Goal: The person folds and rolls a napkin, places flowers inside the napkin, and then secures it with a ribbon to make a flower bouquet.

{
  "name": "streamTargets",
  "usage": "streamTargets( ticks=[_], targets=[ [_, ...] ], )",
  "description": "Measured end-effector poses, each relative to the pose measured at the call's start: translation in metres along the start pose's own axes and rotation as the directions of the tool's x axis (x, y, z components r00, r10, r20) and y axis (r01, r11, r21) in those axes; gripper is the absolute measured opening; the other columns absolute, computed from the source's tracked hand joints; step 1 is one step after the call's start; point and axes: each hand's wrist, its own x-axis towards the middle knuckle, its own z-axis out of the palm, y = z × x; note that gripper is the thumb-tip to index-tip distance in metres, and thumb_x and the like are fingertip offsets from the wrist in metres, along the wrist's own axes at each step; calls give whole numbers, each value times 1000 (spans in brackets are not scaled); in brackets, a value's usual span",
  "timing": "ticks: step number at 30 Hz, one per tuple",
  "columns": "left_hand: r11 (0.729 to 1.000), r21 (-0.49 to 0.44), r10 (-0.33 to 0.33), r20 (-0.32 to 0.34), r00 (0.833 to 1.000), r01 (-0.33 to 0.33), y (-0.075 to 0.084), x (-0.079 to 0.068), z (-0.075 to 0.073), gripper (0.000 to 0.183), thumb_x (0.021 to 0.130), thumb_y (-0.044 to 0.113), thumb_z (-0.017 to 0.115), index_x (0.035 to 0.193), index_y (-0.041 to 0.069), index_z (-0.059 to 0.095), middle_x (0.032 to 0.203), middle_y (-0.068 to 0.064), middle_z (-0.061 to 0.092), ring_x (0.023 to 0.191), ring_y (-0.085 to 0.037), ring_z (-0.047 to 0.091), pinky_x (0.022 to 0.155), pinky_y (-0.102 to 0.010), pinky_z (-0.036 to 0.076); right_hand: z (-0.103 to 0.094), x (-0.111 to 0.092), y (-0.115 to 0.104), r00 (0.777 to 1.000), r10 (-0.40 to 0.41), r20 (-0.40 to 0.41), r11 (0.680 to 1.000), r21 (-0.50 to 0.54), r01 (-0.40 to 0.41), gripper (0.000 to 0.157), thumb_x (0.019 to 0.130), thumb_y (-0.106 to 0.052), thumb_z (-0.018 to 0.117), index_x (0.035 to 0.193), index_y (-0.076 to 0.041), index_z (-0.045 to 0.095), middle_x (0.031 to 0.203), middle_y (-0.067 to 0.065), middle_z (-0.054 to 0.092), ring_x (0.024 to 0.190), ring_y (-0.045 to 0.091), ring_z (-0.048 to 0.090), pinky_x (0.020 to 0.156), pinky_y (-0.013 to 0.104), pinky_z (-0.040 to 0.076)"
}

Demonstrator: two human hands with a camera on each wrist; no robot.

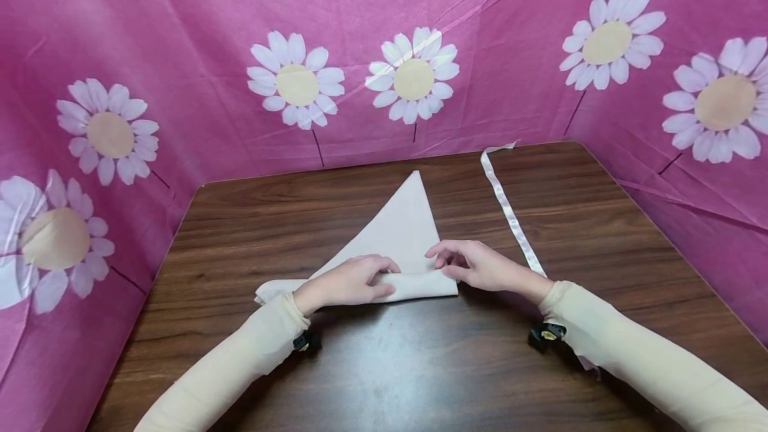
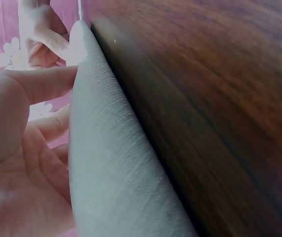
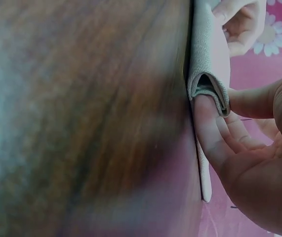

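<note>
An off-white cloth (image 1: 399,229) lies on the table, its far part a triangle pointing away from me. Its near edge is rolled into a flattened tube, whose layered open end (image 3: 210,86) shows in the right wrist view. My left hand (image 1: 348,280) holds the middle of the roll, thumb on the near side and fingers behind it. At the right end, my right hand (image 1: 480,265) pinches the roll between thumb and fingers. From the left wrist, the roll (image 2: 108,148) runs lengthwise beside my palm; some fingertips are hidden behind it.
A narrow white ribbon (image 1: 507,209) lies to the right of the cloth, running from the table's back edge toward my right wrist. Around the brown wooden table (image 1: 258,219) hangs a pink sheet (image 1: 204,32) with large white flowers. Both wrists carry small black devices (image 1: 546,335).
</note>
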Motion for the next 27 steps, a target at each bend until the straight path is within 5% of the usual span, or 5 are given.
streamTargets(
  ticks=[8, 15, 27],
  targets=[
    [996, 52, 69, -75, 995, -66, 0, -1, 2, 27, 96, 27, 71, 118, 12, 70, 101, 2, 64, 89, -12, 54, 85, -30, 46, -1, 5, 5, 997, 79, 26, 987, 139, -82, 30, 94, 6, 64, 123, 3, 62, 97, 9, 68, 66, 18, 62, 60, 29, 54],
    [994, 51, 105, -110, 988, -100, 1, -3, 1, 39, 89, 34, 79, 117, 9, 71, 100, 1, 65, 87, -12, 54, 82, -28, 46, 0, 7, 9, 958, 287, 9, 908, 314, -275, 27, 91, 2, 72, 117, 6, 63, 95, 13, 66, 68, 18, 63, 61, 38, 59],
    [994, 61, 93, -113, 989, -86, 0, -1, 1, 39, 87, 33, 82, 117, 10, 72, 93, 5, 62, 82, -9, 53, 78, -27, 46, 0, 15, 10, 925, 379, 9, 885, 288, -365, 22, 90, 3, 72, 110, 4, 63, 86, 9, 65, 70, 18, 63, 57, 37, 58]
  ],
)
